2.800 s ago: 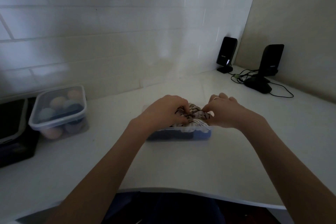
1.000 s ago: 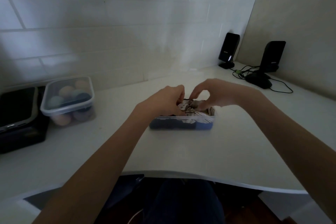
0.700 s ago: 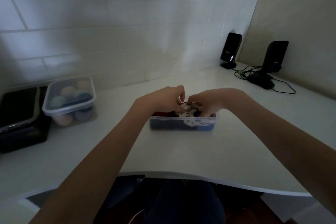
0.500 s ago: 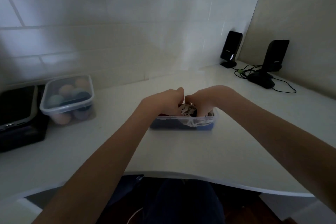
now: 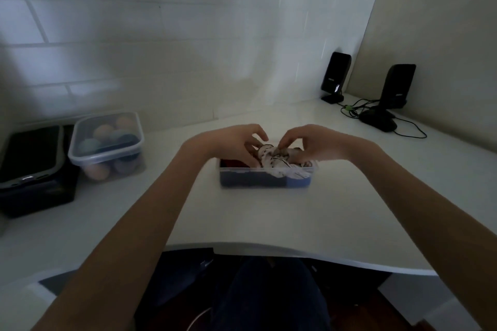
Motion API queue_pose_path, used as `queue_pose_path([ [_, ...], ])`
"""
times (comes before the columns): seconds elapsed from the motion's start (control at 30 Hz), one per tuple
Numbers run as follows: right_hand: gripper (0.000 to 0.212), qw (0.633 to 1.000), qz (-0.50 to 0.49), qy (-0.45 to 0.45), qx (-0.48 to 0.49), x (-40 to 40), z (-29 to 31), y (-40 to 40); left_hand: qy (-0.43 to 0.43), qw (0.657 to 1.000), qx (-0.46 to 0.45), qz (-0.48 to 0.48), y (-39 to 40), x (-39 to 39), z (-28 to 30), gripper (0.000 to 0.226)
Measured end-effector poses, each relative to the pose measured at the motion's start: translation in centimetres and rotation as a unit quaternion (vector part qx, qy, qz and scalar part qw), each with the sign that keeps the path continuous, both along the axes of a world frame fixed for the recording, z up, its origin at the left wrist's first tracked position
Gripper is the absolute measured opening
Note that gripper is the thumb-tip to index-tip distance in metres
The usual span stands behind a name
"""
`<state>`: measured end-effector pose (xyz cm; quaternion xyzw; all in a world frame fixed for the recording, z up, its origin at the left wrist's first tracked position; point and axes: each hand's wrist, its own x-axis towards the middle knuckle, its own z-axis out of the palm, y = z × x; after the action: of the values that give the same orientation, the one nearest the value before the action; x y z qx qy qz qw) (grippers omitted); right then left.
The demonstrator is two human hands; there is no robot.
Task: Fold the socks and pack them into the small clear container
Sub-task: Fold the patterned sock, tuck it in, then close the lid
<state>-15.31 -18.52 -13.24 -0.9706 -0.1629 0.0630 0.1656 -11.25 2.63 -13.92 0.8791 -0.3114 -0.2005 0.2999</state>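
Note:
A small clear container [image 5: 265,179] stands on the white desk in front of me, with dark blue and red socks packed inside. A white sock with dark stripes [image 5: 274,160] bulges out of its right half, above the rim. My left hand [image 5: 236,142] rests over the container's left side, fingers curled onto the striped sock. My right hand [image 5: 309,144] pinches the top of the same sock from the right. Both hands hide the container's far side.
A lidded clear box [image 5: 106,142] of coloured balls stands at the left, beside a black case with a dark tray [image 5: 29,158] on it. Two black speakers [image 5: 336,75] [image 5: 396,87], a mouse [image 5: 379,120] and cables lie at the back right. The desk's curved front edge [image 5: 269,247] is near my lap.
My hands had pressed down into the container half a second ago. Now they have lifted slightly, and the fingers pinch the top of the striped sock.

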Motion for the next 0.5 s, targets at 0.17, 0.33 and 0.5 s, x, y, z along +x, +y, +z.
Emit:
queue_pose_path([
  [0.17, 0.010, 0.962, -0.098, -0.112, 0.228, -0.7, -0.2, -1.9, -0.074, 0.962, -0.224, 0.135, 2.9, -0.2, 0.1, 0.031],
  [0.33, 0.053, 0.878, -0.249, -0.027, 0.409, -0.7, -4.4, 0.0, -0.010, 0.825, -0.411, 0.388, 1.4, -0.4, -4.3, 0.047],
  [0.5, 0.039, 0.698, -0.303, 0.040, 0.647, -0.3, -5.8, 2.2, 0.173, 0.756, -0.521, 0.356, 0.5, 0.3, -6.7, 0.055],
])
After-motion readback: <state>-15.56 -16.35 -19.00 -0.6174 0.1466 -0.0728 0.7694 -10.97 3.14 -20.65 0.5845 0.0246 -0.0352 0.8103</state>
